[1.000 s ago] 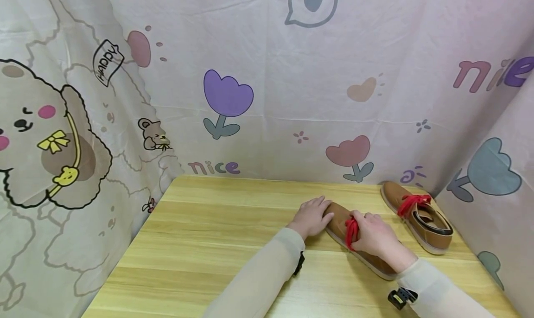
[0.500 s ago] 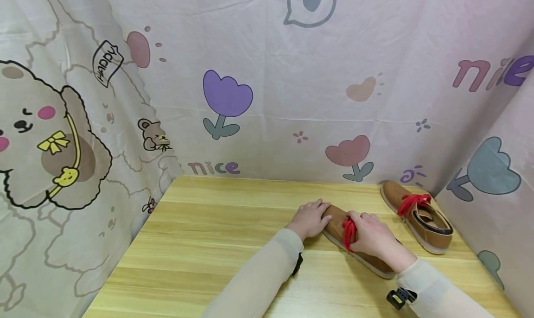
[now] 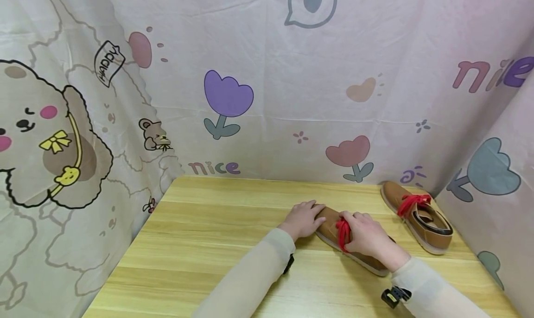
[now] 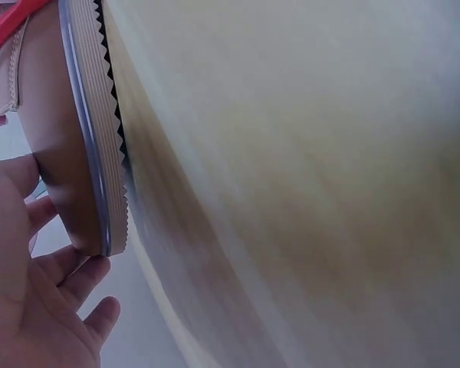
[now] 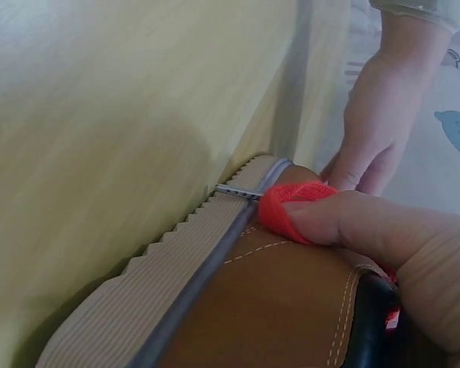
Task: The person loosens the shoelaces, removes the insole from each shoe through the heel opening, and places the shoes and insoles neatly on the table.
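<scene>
A brown lace-up shoe [image 3: 331, 219] with a pale ridged sole stands on the wooden table, its toe pointing to the far left. At that toe my left hand [image 3: 301, 220] holds on, thumb on the near side and fingers round the tip. In the left wrist view the fingertips [image 4: 92, 272] lie right at the front of the sole. My right hand [image 3: 368, 235] grips the shoe across the middle from above, over the red laces [image 3: 344, 235]. In the right wrist view, its thumb [image 5: 322, 218] presses against the laces, and a metal lace tip [image 5: 238, 191] hangs over the sole.
A matching brown shoe [image 3: 435, 241] with tied red laces stands at the table's back right corner, roughly parallel to the first. Bare wooden tabletop [image 3: 208, 225] stretches to the left. A printed curtain [image 3: 275, 77] hangs behind and along both sides.
The held shoe has slid a little to the left along with both hands, away from the other shoe. That one stays where it was.
</scene>
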`<state>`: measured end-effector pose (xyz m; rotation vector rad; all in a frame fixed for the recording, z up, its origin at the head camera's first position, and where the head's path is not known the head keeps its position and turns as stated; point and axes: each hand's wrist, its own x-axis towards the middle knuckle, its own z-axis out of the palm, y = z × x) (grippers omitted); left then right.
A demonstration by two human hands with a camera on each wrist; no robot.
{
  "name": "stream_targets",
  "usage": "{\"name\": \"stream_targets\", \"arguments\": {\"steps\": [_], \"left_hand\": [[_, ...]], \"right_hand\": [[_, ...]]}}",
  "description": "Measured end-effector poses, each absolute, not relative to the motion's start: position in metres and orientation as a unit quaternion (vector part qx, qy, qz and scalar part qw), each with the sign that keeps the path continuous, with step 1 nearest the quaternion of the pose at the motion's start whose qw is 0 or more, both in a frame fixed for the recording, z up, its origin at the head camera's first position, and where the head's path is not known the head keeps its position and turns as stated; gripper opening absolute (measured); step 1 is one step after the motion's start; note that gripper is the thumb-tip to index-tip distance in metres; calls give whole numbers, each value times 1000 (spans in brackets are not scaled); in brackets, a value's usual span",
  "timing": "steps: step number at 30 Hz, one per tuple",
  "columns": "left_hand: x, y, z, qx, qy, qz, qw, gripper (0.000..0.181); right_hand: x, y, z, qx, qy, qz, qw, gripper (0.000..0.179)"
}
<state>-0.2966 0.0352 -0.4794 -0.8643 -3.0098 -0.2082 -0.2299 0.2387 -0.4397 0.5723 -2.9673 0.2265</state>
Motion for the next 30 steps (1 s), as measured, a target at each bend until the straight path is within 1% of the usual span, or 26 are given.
{"name": "stream_targets", "arguments": {"steps": [9,17,24,30], "left_hand": [[-295,23,-479,-278,-958,-73,-20,52],[-293,12,-480,-278,-958,-67,-21,52],[-290,1,-479,-277,-958,-69,-19,52],[-287,-9,-475,-271,-961,-58,-18,53]], "right_hand": [[-231,231,-441,214,-972,71,65,78],[-233,224,-439,234,-968,67,65,76],[-236,215,-438,247,-965,69,58,71],[-238,207,-436,260,-961,74,59,72]]}}
